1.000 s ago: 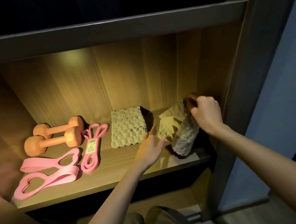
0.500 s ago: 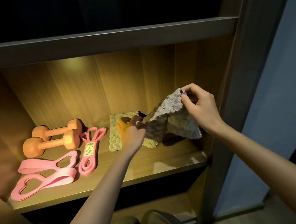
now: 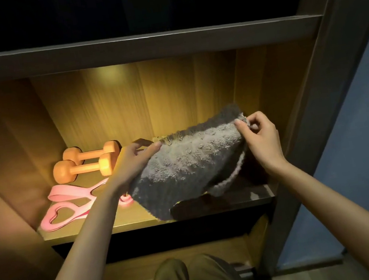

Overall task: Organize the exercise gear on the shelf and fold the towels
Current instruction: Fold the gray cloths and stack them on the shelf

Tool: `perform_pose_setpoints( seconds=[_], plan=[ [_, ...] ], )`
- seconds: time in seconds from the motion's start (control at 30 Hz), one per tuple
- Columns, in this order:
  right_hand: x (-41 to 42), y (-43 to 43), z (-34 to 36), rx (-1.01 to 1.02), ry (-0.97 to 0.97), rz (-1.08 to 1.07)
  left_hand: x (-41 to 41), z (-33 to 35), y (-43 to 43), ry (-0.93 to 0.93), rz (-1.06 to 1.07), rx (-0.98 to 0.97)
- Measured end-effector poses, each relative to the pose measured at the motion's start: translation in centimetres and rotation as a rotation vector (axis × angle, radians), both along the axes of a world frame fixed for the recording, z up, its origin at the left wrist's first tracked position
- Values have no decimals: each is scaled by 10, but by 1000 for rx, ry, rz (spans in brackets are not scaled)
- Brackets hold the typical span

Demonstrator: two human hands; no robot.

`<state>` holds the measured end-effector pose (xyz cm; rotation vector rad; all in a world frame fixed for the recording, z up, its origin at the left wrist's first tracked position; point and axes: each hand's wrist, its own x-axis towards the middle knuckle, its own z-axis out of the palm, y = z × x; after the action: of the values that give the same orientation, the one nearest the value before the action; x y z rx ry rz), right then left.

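Towel (image 3: 189,163), grey, looped pile, pale edging: held in the air over the right part of the shelf (image 3: 129,222) and spread wide between 2 hands. Its lower corner hangs by the near edge of the board; whether it touches cannot be told. Left hand (image 3: 134,162): thumb and fingers pinch the top left edge. Right hand (image 3: 260,137): fingertips pinch the top right corner. Change noted: 1 second back the towel stood bunched on the board with only the right hand gripping it. Half a second back both hands had it, still crumpled. Now it is lifted and opened out. Reading: the opened sheet looks ready for a first fold, so the towel folding is under way, not finished. Dumbbells (image 3: 86,165), orange, 2, side by side at far left. Resistance bands (image 3: 68,206), pink, flat at near left, partly behind the left forearm. Gear appears already in order. The folded towel seen 1 second back is now hidden behind the grey one.
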<state>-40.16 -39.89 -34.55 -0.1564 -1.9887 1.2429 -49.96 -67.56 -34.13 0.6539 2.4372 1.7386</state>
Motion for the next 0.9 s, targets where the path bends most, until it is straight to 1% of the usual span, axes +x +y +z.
perform_pose_setpoints(
  seconds=[0.03,0.07,0.13,0.17,0.2,0.27,0.37,0.43,0.5,0.57,0.67,0.77,0.83,0.9],
  plan=[
    [-2,0,-2,-4,-21,3,1,0,-6,17,14,-10],
    [-3,-2,-4,0,-49,15,1,-1,-11,46,23,-68],
    [-6,-3,-10,-2,-119,44,2,-5,-21,87,-40,-237],
    [-8,-3,-13,-14,-157,48,3,-8,-26,79,-88,-302],
    [-9,-3,-15,-30,-195,44,4,-12,-31,46,-126,-335],
    [-13,0,-21,-53,-272,24,5,-22,-41,-27,-164,-332],
    [-16,2,-29,-22,-406,-3,4,-37,-45,-27,-69,-376],
    [-17,-1,-34,-13,-463,0,4,-42,-41,-102,-19,-318],
    [-17,-8,-35,-33,-474,18,8,-43,-34,-279,-55,-212],
    [-14,-19,-32,-58,-443,60,12,-43,-26,-445,-129,-110],
    [-8,-39,-25,-29,-338,107,16,-43,-10,-600,-190,-3],
    [1,-60,-20,11,-267,224,20,-42,7,-669,-167,84],
    [9,-71,-24,120,-239,310,24,-42,15,-675,-168,130],
    [17,-80,-32,225,-189,338,27,-44,20,-678,-166,157]
  ],
)
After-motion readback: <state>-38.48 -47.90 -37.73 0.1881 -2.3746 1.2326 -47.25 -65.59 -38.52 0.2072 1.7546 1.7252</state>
